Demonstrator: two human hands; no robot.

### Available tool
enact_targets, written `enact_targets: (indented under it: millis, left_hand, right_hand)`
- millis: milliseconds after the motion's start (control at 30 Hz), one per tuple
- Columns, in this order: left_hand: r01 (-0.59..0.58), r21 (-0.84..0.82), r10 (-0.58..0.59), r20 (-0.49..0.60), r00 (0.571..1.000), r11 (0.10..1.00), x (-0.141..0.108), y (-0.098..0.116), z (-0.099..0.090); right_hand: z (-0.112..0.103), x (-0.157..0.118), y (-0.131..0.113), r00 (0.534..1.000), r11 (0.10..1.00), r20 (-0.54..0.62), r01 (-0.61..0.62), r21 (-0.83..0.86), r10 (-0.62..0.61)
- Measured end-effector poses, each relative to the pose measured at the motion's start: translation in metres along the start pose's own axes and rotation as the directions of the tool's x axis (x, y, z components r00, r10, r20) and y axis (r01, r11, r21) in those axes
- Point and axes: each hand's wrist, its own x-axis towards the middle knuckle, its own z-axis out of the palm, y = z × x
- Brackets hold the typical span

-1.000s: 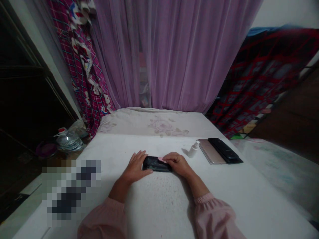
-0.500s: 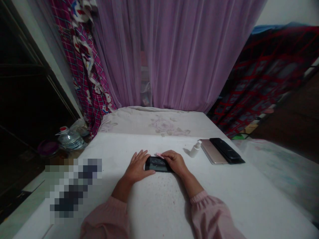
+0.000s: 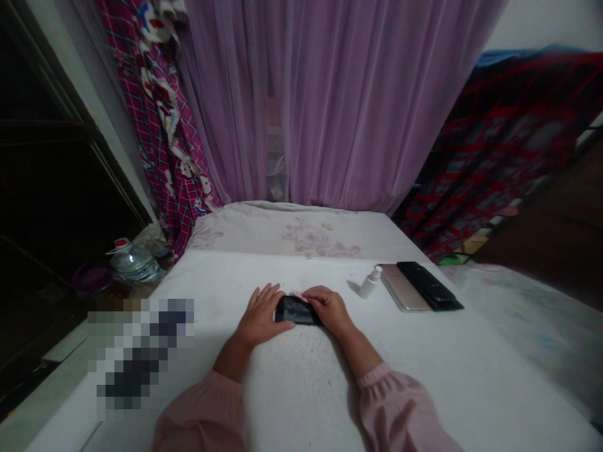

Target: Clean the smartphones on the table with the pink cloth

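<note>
Black smartphone (image 3: pixel 296 310) flat between splayed left hand (image 3: pixel 262 317) and curled right hand (image 3: pixel 330 311), neither clearly gripping it

And here we are in a home bedroom: cream floral bedsheet (image 3: pixel 301 235) across a mattress, sheer purple curtain (image 3: pixel 339 107), pink plaid cartoon-print cloth (image 3: pixel 160 119) hanging alongside!

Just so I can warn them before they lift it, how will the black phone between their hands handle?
The black phone looks stiff, since its flat slab keeps straight edges on the white surface. Its glossy face probably feels slippery, so it may slide. That shiny front, if glass, could be fragile.
</note>
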Motion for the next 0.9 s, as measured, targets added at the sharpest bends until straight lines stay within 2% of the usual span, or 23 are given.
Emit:
enact_targets:
  millis: [67,100,200,267,333,400,500,567,733,900]
  left_hand:
    - [0.004,0.000,-0.004,-0.004,1.000,1.000,0.000,0.001,0.000]
    - [0.006,-0.001,-0.006,-0.005,1.000,1.000,0.000,0.001,-0.001]
    - [0.009,-0.011,-0.010,-0.014,1.000,1.000,-0.001,0.002,-0.002]
    - [0.011,-0.016,-0.011,-0.017,1.000,1.000,-0.001,0.003,-0.002]
    - [0.012,-0.019,-0.012,-0.017,1.000,1.000,-0.001,0.002,-0.001]
    - [0.010,-0.018,-0.010,-0.017,1.000,1.000,-0.001,0.002,-0.001]
    - [0.005,-0.018,-0.005,-0.019,1.000,1.000,0.000,0.002,0.000]
    - [0.004,-0.022,-0.005,-0.027,1.000,1.000,0.000,0.002,0.000]
    - [0.011,-0.061,-0.013,-0.039,0.999,0.998,0.000,0.002,0.000]
    - [-0.054,-0.146,0.027,-0.180,0.983,0.988,0.002,0.004,0.001]
  right_hand:
    - [0.003,0.001,0.000,0.999,0.999,-0.048,-0.007,-0.045,0.005]
    - [0.002,0.001,0.000,0.999,0.999,-0.035,-0.001,-0.043,-0.001]
    - [-0.010,0.000,-0.003,0.989,0.996,0.129,0.070,0.048,-0.075]
    - [-0.020,-0.001,-0.005,0.954,0.985,0.258,0.124,0.118,-0.151]
    - [-0.026,-0.002,-0.006,0.930,0.977,0.312,0.153,0.149,-0.193]
    - [-0.024,-0.003,-0.005,0.941,0.979,0.284,0.147,0.143,-0.183]
    - [-0.013,-0.003,-0.002,0.985,0.992,0.134,0.095,0.082,-0.105]
    - [-0.006,-0.003,-0.001,0.996,0.997,0.044,0.071,0.032,-0.072]
    - [-0.004,-0.004,-0.001,0.991,0.987,0.026,0.135,-0.085,-0.134]
    - [-0.007,-0.006,-0.006,0.983,0.979,-0.012,0.181,-0.088,-0.183]
